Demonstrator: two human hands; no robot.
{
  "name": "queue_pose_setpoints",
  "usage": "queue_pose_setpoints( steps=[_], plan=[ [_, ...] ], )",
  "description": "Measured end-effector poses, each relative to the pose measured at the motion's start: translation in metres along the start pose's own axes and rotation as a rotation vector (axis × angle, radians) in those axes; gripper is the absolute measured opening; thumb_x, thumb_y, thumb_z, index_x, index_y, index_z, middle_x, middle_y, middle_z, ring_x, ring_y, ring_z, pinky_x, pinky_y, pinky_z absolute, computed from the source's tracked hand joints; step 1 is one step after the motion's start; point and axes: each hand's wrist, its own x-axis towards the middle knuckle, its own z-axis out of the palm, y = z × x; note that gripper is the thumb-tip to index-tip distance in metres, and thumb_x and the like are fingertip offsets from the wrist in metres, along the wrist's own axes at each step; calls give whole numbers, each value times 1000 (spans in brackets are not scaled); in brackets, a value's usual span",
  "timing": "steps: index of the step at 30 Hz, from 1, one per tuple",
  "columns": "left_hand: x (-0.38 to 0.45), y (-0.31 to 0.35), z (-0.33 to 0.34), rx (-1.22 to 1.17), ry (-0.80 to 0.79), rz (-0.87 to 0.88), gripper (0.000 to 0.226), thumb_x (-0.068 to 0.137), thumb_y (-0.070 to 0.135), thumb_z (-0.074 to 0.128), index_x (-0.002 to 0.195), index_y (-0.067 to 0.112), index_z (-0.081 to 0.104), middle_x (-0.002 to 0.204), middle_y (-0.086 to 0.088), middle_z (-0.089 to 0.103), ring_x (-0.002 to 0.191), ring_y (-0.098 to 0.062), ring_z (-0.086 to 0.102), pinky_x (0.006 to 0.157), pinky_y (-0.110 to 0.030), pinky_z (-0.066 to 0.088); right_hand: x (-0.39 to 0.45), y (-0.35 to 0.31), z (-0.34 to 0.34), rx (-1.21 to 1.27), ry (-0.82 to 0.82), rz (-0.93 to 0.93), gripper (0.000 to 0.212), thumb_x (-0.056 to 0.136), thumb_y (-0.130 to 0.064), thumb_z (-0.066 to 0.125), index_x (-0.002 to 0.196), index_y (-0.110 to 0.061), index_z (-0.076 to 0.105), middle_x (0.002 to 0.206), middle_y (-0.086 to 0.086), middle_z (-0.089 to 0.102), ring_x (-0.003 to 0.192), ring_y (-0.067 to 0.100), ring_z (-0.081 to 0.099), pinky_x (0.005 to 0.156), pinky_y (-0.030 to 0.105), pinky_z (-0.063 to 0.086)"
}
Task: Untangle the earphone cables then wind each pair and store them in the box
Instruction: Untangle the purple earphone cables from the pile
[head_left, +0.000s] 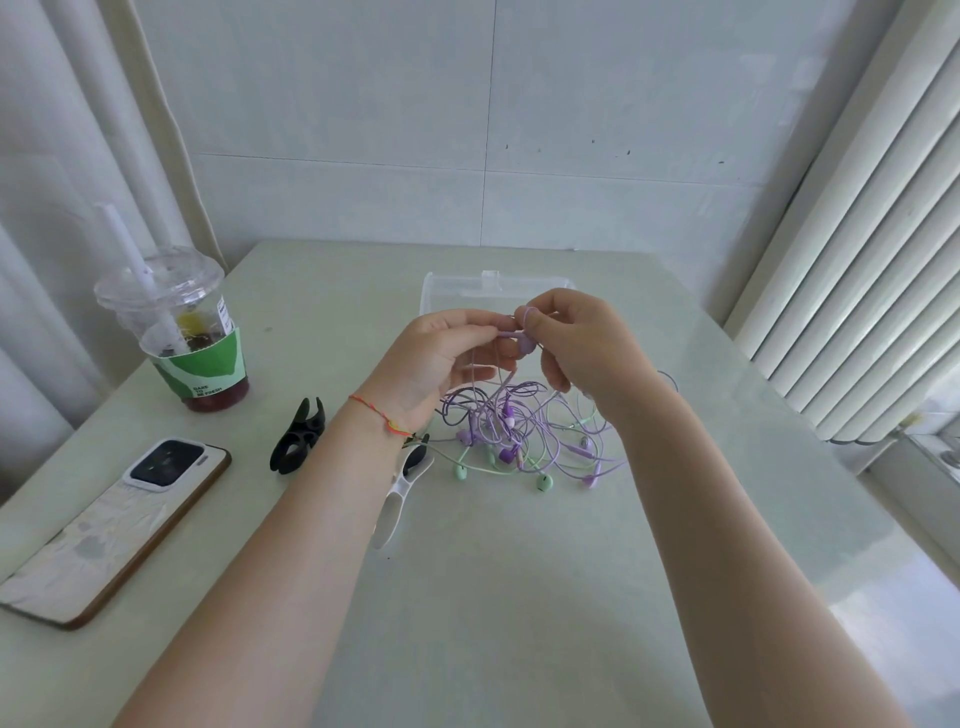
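A tangle of purple and mint-green earphone cables (519, 436) lies on the pale table (519, 597), with part of it lifted. My left hand (441, 358) and my right hand (576, 343) are raised above the heap. Both pinch a purple earbud and its cable (524, 340) between fingertips, and strands hang down from there into the heap. Several green and purple earbuds lie around the heap's near edge. The clear plastic box (457, 288) stands just behind my hands, partly hidden by them.
A lidded drink cup with a straw (182, 332) stands at the left. A phone (114, 530) lies face down near the left edge. A black clip (298, 436) and a white clip (400, 493) lie under my left wrist. A radiator (857, 260) lines the right side.
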Motion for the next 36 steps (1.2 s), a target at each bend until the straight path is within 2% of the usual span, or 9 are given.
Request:
queue_pose_setpoints(
  steps=[4, 8, 13, 22, 26, 28, 30, 33, 36],
  plan=[
    [2, -2, -2, 51, 76, 7, 15, 92, 6, 59, 103, 12, 66, 90, -12, 72, 78, -21, 68, 70, -28, 49, 1, 0, -1, 71, -2, 17, 12, 95, -11, 52, 92, -5, 62, 70, 3, 69, 36, 13, 43, 38, 19, 30],
    [1, -3, -6, 96, 100, 35, 12, 91, 6, 64, 101, 13, 66, 92, -10, 74, 76, -18, 68, 60, -23, 51, 1, 0, -2, 92, -6, 11, 12, 94, -8, 51, 89, -6, 62, 69, 4, 71, 36, 13, 40, 37, 18, 29],
    [1, -2, -7, 116, 235, 113, 12, 88, -2, 64, 89, 9, 67, 75, -5, 73, 66, -13, 66, 53, -19, 49, 4, 4, -5, 92, 25, 49, 10, 93, -10, 56, 89, -3, 63, 60, 3, 64, 35, 12, 33, 36, 17, 25],
    [0, 0, -8, 233, 256, 54, 15, 89, 0, 60, 91, 10, 70, 75, -1, 64, 56, 2, 56, 47, -11, 38, 8, 4, -8, 208, 158, 80, 9, 96, -12, 50, 92, -9, 57, 58, 4, 55, 35, 11, 32, 40, 20, 25],
    [3, 1, -11, 272, 418, 40, 15, 89, 8, 59, 90, 14, 73, 75, 3, 64, 56, 0, 52, 47, -8, 35, 8, -2, -11, 344, 292, 39, 9, 99, -13, 41, 95, -12, 49, 62, 3, 60, 35, 13, 33, 38, 20, 27],
    [3, 1, -12, 310, 510, 67, 16, 87, 11, 59, 86, 18, 73, 74, 8, 64, 59, 1, 52, 55, -13, 39, 6, -5, -14, 360, 294, -14, 11, 100, -11, 39, 92, -13, 47, 69, 4, 66, 35, 14, 33, 38, 20, 26],
    [1, 2, -12, 349, 420, 135, 15, 87, 13, 62, 89, 23, 73, 82, 11, 68, 71, 4, 59, 68, -15, 43, 3, -7, -16, 343, 202, -66, 11, 98, -8, 40, 91, -12, 48, 74, 7, 69, 35, 15, 33, 39, 20, 25],
    [-1, 5, -4, 311, 0, 173, 26, 82, 17, 71, 104, 30, 70, 115, 5, 69, 112, -4, 60, 95, -23, 45, -2, -11, -14, 292, -19, -103, 16, 97, -4, 41, 89, -12, 52, 67, 10, 66, 37, 17, 31, 41, 22, 24],
    [1, -5, 9, 362, -198, 123, 21, 80, 15, 75, 94, 30, 71, 106, 2, 71, 110, -11, 63, 98, -29, 47, -6, -15, -10, 320, -69, -100, 18, 98, -3, 38, 89, -12, 51, 60, 10, 61, 37, 17, 32, 42, 22, 24]
  ],
)
